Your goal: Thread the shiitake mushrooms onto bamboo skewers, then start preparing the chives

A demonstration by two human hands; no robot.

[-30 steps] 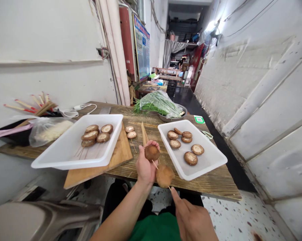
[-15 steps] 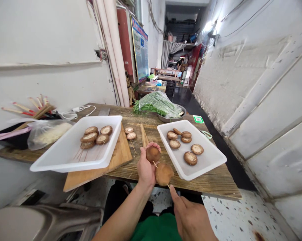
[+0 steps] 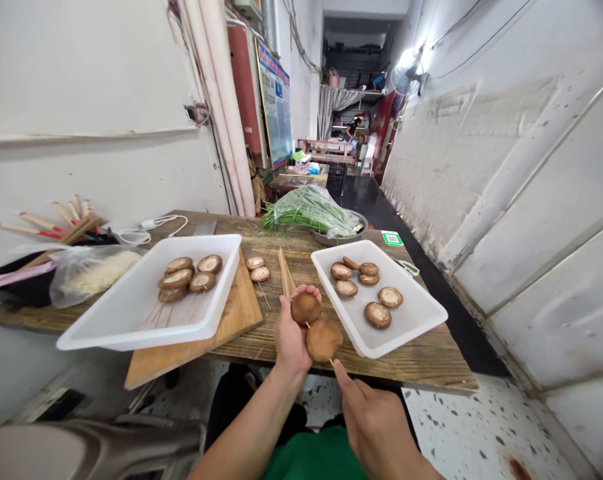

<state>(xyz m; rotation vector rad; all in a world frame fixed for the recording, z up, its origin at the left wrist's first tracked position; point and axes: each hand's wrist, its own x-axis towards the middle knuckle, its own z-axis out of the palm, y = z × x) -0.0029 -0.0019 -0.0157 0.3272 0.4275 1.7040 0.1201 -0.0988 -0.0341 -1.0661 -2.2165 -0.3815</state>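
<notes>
Two mushrooms sit on one skewer between my hands, over the table's near edge: the far mushroom in my left palm, the near mushroom closer to me, the caps about touching. My left hand is cupped, its fingers curled behind the far cap. My right hand is closed on the skewer's near end, forefinger stretched along it; I cannot see how the thumb grips. I judge the step in hand to be seating the pair on the stick. The next move, as I read it, calls for a steady left palm and a gentle push in line with the stick, so that neither cap splits.

The right tray has its near corner just right of the caps, so I have little slack that way. On my left, a strip of bare table separates me from the cutting board, which juts past the table edge under the left tray. Loose skewers lie just beyond my left fingertips. Toward me, past the edge, my right wrist has open room.
</notes>
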